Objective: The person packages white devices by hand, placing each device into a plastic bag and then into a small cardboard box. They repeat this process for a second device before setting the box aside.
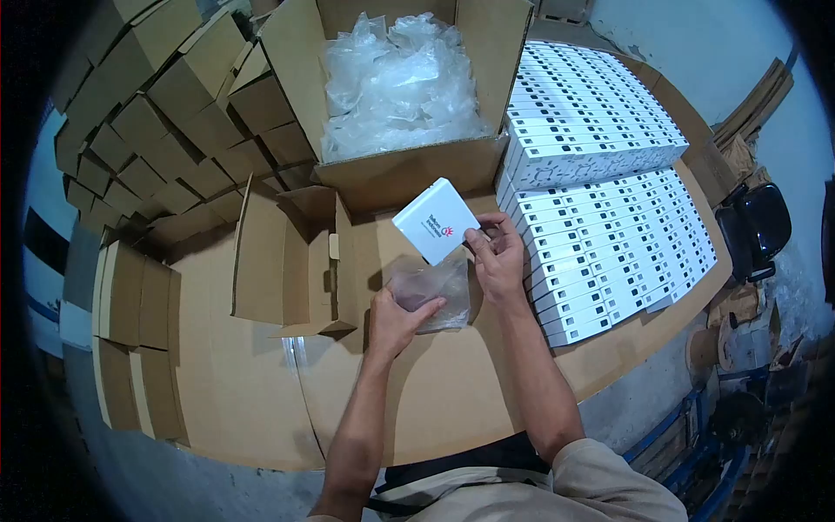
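Observation:
My right hand [498, 261] pinches the right corner of a flat white square box [433, 217] that bears a printed logo and lettering. The box is tilted above the table. Just below it, my left hand [398, 320] grips a clear plastic bag [448, 291] between thumb and fingers. The bag hangs under the white box, and the box looks to be outside it. To the left of my left hand stands an open brown carton [309, 270] with its flaps up.
A large carton [409, 165] full of clear plastic bags [404, 83] stands at the back. Stacked rows of white boxes [609, 235] fill the right side. Folded brown cartons [165, 130] pile up at the left, with more cartons [135, 296] along the cardboard-covered table [235, 383].

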`<state>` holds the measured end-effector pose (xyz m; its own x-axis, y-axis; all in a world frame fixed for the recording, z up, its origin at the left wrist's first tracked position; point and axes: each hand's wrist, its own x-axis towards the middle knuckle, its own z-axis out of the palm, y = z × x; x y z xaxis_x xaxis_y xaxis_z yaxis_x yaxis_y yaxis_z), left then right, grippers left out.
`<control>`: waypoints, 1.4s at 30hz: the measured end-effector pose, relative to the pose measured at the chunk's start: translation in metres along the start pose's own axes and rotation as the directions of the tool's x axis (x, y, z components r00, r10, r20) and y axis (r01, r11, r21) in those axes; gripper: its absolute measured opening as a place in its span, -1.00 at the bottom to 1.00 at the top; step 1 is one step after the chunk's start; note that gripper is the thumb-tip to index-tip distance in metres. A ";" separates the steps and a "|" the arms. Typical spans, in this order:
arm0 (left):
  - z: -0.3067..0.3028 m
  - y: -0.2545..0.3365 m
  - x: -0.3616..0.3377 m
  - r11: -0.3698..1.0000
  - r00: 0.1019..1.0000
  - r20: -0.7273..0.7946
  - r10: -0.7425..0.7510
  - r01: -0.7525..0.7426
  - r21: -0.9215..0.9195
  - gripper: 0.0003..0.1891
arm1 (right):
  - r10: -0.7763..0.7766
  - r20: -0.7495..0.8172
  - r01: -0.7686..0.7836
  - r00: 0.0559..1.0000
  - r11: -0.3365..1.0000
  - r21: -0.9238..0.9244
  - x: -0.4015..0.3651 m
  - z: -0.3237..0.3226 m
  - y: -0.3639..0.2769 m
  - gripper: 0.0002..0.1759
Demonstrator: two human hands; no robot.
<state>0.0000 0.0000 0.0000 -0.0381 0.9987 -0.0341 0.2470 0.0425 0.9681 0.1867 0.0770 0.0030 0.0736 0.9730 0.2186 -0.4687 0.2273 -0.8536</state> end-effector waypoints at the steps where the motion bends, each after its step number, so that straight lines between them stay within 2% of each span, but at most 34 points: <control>1: 0.000 0.000 0.000 1.000 1.000 -0.003 -0.014 0.014 -0.007 -0.44 | -0.024 0.017 0.024 1.000 1.000 0.003 0.000 0.001 0.001 -0.68; 5: 0.005 0.002 0.000 0.998 0.998 -0.005 -0.062 0.062 -0.029 -0.44 | -0.035 0.079 0.037 0.996 0.999 -0.028 -0.001 -0.001 -0.009 -0.70; 8: 0.003 0.005 -0.001 0.999 0.999 -0.017 -0.033 0.033 0.028 -0.43 | 0.029 0.093 -0.024 0.995 0.998 -0.059 -0.002 -0.005 -0.012 -0.70; 14: 0.003 0.006 -0.002 0.999 0.999 -0.040 0.009 -0.011 -0.043 -0.42 | 0.024 0.094 -0.015 0.995 0.995 -0.096 -0.002 -0.004 -0.017 -0.72; 20: 0.001 0.011 -0.001 1.000 1.000 0.012 -0.025 0.025 0.008 -0.44 | -0.072 0.101 0.088 0.992 0.983 -0.161 0.000 -0.006 -0.009 -0.75; 23: 0.002 0.017 -0.004 0.999 1.000 -0.016 -0.014 0.014 -0.035 -0.44 | -0.036 0.123 0.056 0.992 0.986 -0.160 -0.003 -0.001 -0.014 -0.76; 26: 0.001 0.007 -0.002 0.997 0.999 -0.016 0.036 -0.037 -0.067 -0.44 | -0.065 0.164 0.100 0.984 0.972 -0.211 -0.002 -0.002 -0.012 -0.76; 29: 0.002 -0.003 0.001 0.990 0.998 -0.016 0.065 -0.066 -0.123 -0.42 | -0.013 0.159 0.044 0.987 0.980 -0.195 -0.003 0.001 -0.015 -0.77; 32: 0.001 0.001 0.001 0.989 0.999 -0.020 0.050 -0.052 -0.137 -0.53 | -0.019 0.169 0.066 0.986 0.959 -0.274 -0.001 -0.002 -0.011 -0.76; 35: 0.002 0.000 0.002 0.905 0.991 0.029 -0.132 0.132 -0.404 -0.64 | 0.011 0.180 0.042 0.984 0.956 -0.292 -0.001 -0.002 -0.011 -0.74; 38: 0.003 -0.007 0.005 0.957 0.998 -0.051 -0.023 0.008 -0.289 -0.66 | 0.104 0.172 -0.046 0.980 0.948 -0.314 -0.002 -0.002 -0.012 -0.70; 42: 0.006 -0.007 0.006 0.926 0.987 -0.120 -0.111 0.058 -0.374 -0.61 | 0.158 0.250 -0.054 0.955 0.924 -0.378 -0.002 0.000 -0.020 -0.51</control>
<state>0.0039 0.0057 -0.0084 -0.1809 0.9772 -0.1109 -0.1356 0.0869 0.9870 0.1960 0.0705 0.0196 -0.2241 0.9554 0.1925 -0.1044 0.1728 -0.9794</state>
